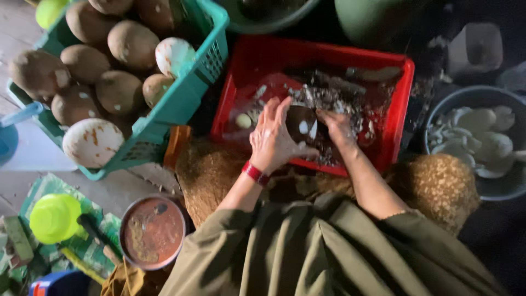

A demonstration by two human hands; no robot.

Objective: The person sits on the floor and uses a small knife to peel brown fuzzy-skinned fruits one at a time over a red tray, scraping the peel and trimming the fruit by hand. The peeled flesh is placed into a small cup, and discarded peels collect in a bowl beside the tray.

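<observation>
Flattened green printed packaging (82, 241) lies at lower left beneath a lime-yellow lid; a blue container with a red-and-white label (46, 285) sits at the bottom edge.

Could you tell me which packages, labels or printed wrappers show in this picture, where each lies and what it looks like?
Green printed wrapper: bottom left on the floor, flat, green and white, partly under a yellow-green cap.
Blue container: bottom left edge, blue with a red patch, mostly cut off.
No signs or screens show; the left hand and right hand hold a brown coconut, which has no label.
</observation>
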